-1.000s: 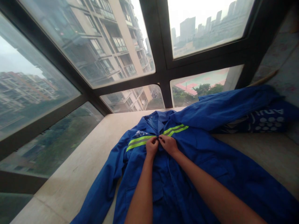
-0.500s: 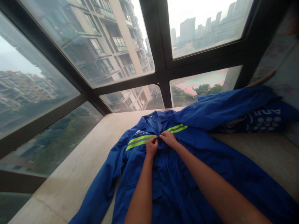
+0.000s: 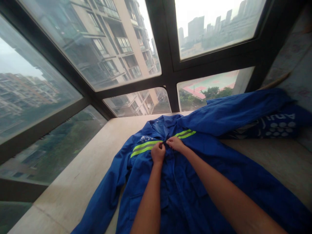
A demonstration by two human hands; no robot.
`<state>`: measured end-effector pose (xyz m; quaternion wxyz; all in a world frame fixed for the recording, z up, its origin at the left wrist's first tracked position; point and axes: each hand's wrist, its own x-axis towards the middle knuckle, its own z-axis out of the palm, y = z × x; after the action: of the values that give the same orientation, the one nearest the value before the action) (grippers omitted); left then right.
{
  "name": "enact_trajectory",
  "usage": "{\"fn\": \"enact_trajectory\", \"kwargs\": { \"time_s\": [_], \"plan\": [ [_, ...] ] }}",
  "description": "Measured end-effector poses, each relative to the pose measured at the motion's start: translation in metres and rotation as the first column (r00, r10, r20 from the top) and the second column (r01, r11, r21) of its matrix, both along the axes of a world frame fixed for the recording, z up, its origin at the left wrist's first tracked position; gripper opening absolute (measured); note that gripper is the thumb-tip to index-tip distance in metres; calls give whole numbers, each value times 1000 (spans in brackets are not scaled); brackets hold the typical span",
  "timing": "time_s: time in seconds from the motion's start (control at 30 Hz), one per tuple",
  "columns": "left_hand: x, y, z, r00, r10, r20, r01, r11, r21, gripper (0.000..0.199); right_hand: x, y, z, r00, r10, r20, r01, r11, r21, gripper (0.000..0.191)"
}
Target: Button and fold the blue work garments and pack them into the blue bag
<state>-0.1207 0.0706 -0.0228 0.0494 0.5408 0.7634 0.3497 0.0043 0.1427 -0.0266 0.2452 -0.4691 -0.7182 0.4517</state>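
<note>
A blue work jacket (image 3: 175,182) with yellow-green and grey chest stripes lies spread out, collar at the far end. My left hand (image 3: 158,152) pinches the front edge of the jacket at the chest, by the inner end of the left stripe. Close to its right, my right hand (image 3: 175,143) pinches the same front opening near the right stripe. Small gap between the two sets of fingertips; the fastening between them is too small to make out. The left sleeve reaches to the lower left, and the right one is laid toward the upper right.
The jacket lies on a pale stone ledge (image 3: 97,146) below dark-framed windows (image 3: 168,74). A dark blue bag with white print (image 3: 278,126) stands at the right, partly under the sleeve, beside a patterned wall (image 3: 302,74).
My left hand has shifted slightly left and turned a little, pulling the striped cloth slightly left. My right hand has hardly moved.
</note>
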Motion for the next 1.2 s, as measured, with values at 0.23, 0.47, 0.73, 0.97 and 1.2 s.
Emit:
{"fn": "enact_trajectory", "kwargs": {
  "time_s": [0.23,0.47,0.73,0.97,1.2],
  "plan": [
    [0,1,5,1000,5,1,-5,999,-51,17,-5,-19,4,970,-186,157,164,975,148,20],
    [-1,3,6,1000,7,-15,-8,996,-92,20,-7,-38,8,951,-194,242,133,960,247,22],
    [7,2,12,991,84,-101,-102,975,-197,23,-7,-44,11,961,-166,223,90,946,312,29],
    [-6,21,28,983,20,-182,-91,915,-393,19,-6,-38,4,980,-173,101,132,936,326,31],
    [5,17,36,919,-8,-393,-140,928,-347,33,1,-25,-4,975,-221,-36,221,922,319,34]
  ]
}}
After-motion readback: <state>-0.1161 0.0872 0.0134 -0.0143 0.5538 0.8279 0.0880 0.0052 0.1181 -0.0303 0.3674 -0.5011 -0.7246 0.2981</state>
